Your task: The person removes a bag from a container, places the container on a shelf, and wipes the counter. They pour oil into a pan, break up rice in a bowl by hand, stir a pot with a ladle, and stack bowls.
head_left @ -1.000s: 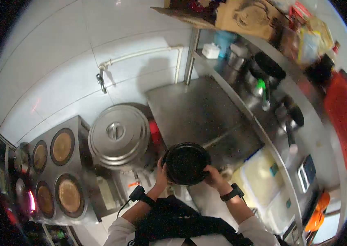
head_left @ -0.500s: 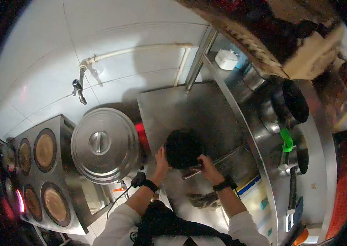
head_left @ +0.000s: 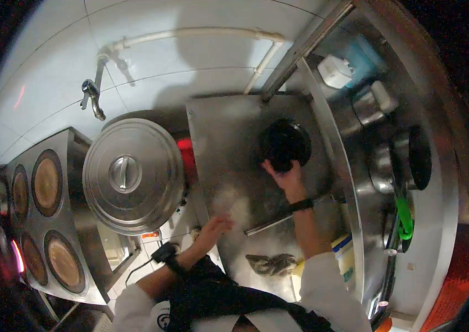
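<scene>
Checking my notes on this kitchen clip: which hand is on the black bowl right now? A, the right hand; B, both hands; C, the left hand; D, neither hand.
A: the right hand reaches out onto the black bowl on the steel counter, while the left hand hangs back near the counter's edge.

My two bare hands, white sleeves and dark apron, seen from my head camera.

I wear a white long-sleeved top, the cuffs pushed back so both forearms show bare. My left hand [head_left: 216, 226] has a chunky black device strapped at the wrist, with a thin black cable running off it toward my sleeve. My right hand [head_left: 285, 177] carries a slimmer black band, like a watch strap. Over my chest lies dark, crumpled fabric with black straps crossing it, and a small round black-and-white mark shows on the white cloth near my left side.
</scene>
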A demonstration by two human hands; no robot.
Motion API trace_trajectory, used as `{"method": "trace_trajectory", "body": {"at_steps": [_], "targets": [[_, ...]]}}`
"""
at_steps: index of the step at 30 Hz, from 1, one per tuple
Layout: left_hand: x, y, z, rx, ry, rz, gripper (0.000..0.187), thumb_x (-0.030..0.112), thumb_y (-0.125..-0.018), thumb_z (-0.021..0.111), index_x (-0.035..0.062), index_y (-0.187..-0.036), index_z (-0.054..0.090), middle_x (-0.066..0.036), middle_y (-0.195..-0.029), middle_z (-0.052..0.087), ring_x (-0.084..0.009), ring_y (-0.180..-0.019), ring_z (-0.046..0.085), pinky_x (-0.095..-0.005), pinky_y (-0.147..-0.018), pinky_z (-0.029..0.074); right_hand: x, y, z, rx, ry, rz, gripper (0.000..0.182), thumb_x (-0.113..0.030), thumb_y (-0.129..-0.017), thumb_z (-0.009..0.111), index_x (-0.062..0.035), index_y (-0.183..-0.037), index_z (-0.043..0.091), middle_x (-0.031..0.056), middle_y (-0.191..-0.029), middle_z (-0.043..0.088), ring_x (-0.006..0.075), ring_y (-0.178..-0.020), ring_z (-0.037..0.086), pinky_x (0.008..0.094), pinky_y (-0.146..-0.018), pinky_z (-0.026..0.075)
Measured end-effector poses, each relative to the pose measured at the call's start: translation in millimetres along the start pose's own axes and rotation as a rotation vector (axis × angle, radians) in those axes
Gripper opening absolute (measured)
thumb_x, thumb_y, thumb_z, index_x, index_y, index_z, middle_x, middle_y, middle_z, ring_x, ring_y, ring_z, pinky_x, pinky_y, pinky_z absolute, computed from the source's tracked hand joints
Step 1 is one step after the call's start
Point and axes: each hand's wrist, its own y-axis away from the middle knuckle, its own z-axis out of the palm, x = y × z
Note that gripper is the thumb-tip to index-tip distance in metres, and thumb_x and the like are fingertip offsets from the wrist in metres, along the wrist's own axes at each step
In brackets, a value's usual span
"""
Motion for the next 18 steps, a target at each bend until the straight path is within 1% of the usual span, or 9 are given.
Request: {"method": "trace_trajectory", "body": {"at_steps": [4, 6, 8, 10, 13, 14, 15, 17, 18], "targets": [[-21.9, 78.9, -49.2, 0.171, -0.464, -0.168, 0.03, 0.019, -0.087, 0.052, 0.0012, -0.111, 0.052, -0.006, -0.098, 0.06, -0.0158, -0.091, 0.056, -0.0287, -0.078, 0.044, -47.1, -69.9, -30.3, -0.005, -0.208, -0.007, 0.058, -0.035, -0.083, 0.043, -0.0081, -0.133, 0.028, 0.0261, -0.136, 0.02, 0.049, -0.121, 0.02, 0.0561, -0.091, 0.04], [-16.6, 112.0, -49.2, 0.285, -0.593, -0.198, 0.03, 0.02, -0.086, 0.053, 0.0001, -0.11, 0.053, -0.007, -0.098, 0.061, -0.0165, -0.09, 0.057, -0.0292, -0.08, 0.045, -33.1, -135.5, -99.7, -0.004, 0.336, -0.26, 0.058, -0.033, -0.084, 0.045, -0.0061, -0.133, 0.027, 0.0256, -0.134, 0.023, 0.0464, -0.121, 0.025, 0.0527, -0.091, 0.041], [-34.5, 135.8, -65.4, 0.338, -0.268, -0.246, 0.034, 0.021, -0.085, 0.056, -0.0007, -0.11, 0.054, -0.008, -0.101, 0.062, -0.0157, -0.092, 0.057, -0.0291, -0.083, 0.044, -30.5, -181.8, -149.6, 0.033, 0.585, -0.391, 0.058, -0.032, -0.085, 0.046, -0.0052, -0.133, 0.027, 0.0253, -0.133, 0.025, 0.0451, -0.121, 0.027, 0.0509, -0.092, 0.042], [-11.7, 141.5, -56.0, 0.315, -0.284, -0.242, 0.033, 0.022, -0.084, 0.058, -0.0008, -0.109, 0.056, -0.007, -0.1, 0.062, -0.0149, -0.091, 0.057, -0.0287, -0.082, 0.045, -35.6, -193.7, -169.3, 0.089, -0.112, -0.178, 0.055, -0.026, -0.084, 0.051, 0.0005, -0.128, 0.032, 0.0241, -0.128, 0.034, 0.0402, -0.114, 0.04, 0.0434, -0.09, 0.045], [0.9, 140.8, -49.5, 0.157, -0.536, -0.193, 0.03, 0.022, -0.082, 0.061, -0.0007, -0.103, 0.061, -0.006, -0.093, 0.065, -0.0131, -0.087, 0.059, -0.0275, -0.08, 0.045, -82.2, -96.3, -54.7, 0.031, -0.753, 0.17, 0.045, -0.023, -0.084, 0.053, 0.0026, -0.119, 0.041, 0.0186, -0.113, 0.05, 0.0297, -0.096, 0.055, 0.0342, -0.079, 0.049], [1.8, 139.8, -45.2, 0.054, -0.748, -0.141, 0.028, 0.022, -0.081, 0.063, -0.0005, -0.098, 0.064, -0.005, -0.088, 0.066, -0.0122, -0.084, 0.059, -0.0267, -0.079, 0.046, -48.6, -97.2, -65.1, 0.031, -0.516, 0.044, 0.037, -0.016, -0.082, 0.056, -0.0015, -0.114, 0.047, 0.0135, -0.107, 0.054, 0.0253, -0.093, 0.055, 0.0332, -0.081, 0.049], [32.3, 141.4, -22.5, 0.154, -0.531, -0.341, 0.025, 0.022, -0.08, 0.065, -0.0002, -0.092, 0.066, -0.005, -0.081, 0.067, -0.0108, -0.078, 0.06, -0.0253, -0.073, 0.047, -12.2, -96.5, -79.9, 0.046, -0.279, -0.075, 0.03, -0.01, -0.079, 0.059, -0.0056, -0.108, 0.052, 0.0085, -0.101, 0.058, 0.021, -0.09, 0.056, 0.0322, -0.083, 0.048], [48.9, 141.6, -13.1, 0.059, -0.589, -0.341, 0.026, 0.023, -0.079, 0.066, -0.0001, -0.09, 0.067, -0.005, -0.078, 0.066, -0.0102, -0.076, 0.059, -0.025, -0.07, 0.047, -77.1, 37.8, 69.2, 0.207, -0.1, 0.015, 0.021, -0.007, -0.08, 0.056, -0.0051, -0.101, 0.055, 0.0017, -0.08, 0.056, 0.0124, -0.069, 0.054, 0.0241, -0.057, 0.044], [53.6, 147.1, -11.9, -0.003, -0.627, -0.338, 0.026, 0.024, -0.078, 0.066, -0.0001, -0.088, 0.067, -0.005, -0.076, 0.066, -0.0096, -0.074, 0.059, -0.0248, -0.068, 0.047, -77.7, 82.6, 102.2, 0.184, -0.065, 0.002, 0.02, -0.006, -0.08, 0.056, -0.0057, -0.101, 0.056, 0.001, -0.079, 0.055, 0.0113, -0.068, 0.053, 0.0236, -0.056, 0.044]]}}
